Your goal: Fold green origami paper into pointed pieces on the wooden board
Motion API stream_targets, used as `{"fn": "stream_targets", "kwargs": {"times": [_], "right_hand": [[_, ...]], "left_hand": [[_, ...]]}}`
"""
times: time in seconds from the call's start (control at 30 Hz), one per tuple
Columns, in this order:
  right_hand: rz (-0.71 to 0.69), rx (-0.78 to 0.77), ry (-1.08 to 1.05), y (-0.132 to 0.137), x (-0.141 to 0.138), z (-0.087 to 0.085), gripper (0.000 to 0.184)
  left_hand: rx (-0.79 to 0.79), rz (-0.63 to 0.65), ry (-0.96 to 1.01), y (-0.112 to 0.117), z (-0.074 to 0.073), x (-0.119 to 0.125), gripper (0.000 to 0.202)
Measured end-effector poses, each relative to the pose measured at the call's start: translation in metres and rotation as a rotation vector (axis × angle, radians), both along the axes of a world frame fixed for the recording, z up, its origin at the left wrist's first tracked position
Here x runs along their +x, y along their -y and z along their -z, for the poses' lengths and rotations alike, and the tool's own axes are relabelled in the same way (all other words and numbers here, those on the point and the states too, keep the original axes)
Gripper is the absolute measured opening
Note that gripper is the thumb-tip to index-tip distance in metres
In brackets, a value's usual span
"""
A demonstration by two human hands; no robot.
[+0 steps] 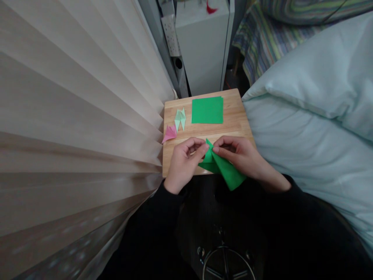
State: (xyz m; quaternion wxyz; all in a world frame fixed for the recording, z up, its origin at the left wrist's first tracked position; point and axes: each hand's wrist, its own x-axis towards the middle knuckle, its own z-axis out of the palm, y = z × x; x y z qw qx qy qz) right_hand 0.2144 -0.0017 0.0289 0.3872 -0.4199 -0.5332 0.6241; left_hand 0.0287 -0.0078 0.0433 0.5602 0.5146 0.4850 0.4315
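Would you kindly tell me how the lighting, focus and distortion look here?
Head view: soft light, no glare; pleated curtain fans out with wide-angle distortion; left hand, right hand and green folded paper fairly sharp; bottom of frame dark.

Soft, flat light, dimmer toward the bottom.
The board [236,116] is evenly lit and sharp, without glare, and the paper [229,173] at its near edge has crisp edges. Left of the board the curtain [72,116] is stretched by the lens and blurs toward the corner. Right of it the pillow [305,128] is brightest. Below it the clothes [163,233] are almost black.
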Motion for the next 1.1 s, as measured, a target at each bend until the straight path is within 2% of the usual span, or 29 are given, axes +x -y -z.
{"fn": "stream_targets", "kwargs": {"times": [0.1,0.23,0.33,0.4,0.53,0.63,0.7,0.77,0.87,1.1], "right_hand": [[0.011,-0.006,-0.023,-0.004,0.007,0.001,0.035],[-0.009,0.031,0.014,-0.004,0.01,0.0,0.032],[0.007,0.209,0.172,-0.002,0.01,-0.005,0.016],[0.016,0.348,0.32,0.0,0.011,-0.008,0.009],[-0.011,0.538,0.577,0.003,0.013,-0.014,0.008],[0.017,0.66,0.724,0.005,0.015,-0.014,0.019],[0.035,0.719,0.787,0.006,0.017,-0.014,0.016],[0.047,0.736,0.812,0.005,0.018,-0.013,0.009],[0.049,0.691,0.791,0.002,0.022,-0.011,0.012],[0.023,0.504,0.52,-0.005,0.026,-0.013,0.01]], "left_hand": [[-0.064,0.137,0.044,0.001,-0.004,-0.001,0.028],[-0.088,0.197,0.067,0.002,-0.006,-0.002,0.042],[-0.111,0.172,0.048,0.003,-0.005,-0.003,0.046],[-0.112,0.139,0.018,0.002,-0.005,-0.004,0.039],[-0.08,0.087,-0.034,0.0,-0.004,-0.006,0.018],[-0.097,0.07,-0.018,-0.001,-0.003,-0.008,0.019],[-0.105,0.077,-0.005,-0.002,-0.002,-0.009,0.022],[-0.102,0.095,0.004,-0.002,-0.002,-0.01,0.026],[-0.082,0.12,-0.012,-0.002,-0.003,-0.012,0.031],[-0.07,0.106,0.036,-0.002,-0.004,-0.012,0.03]]}}
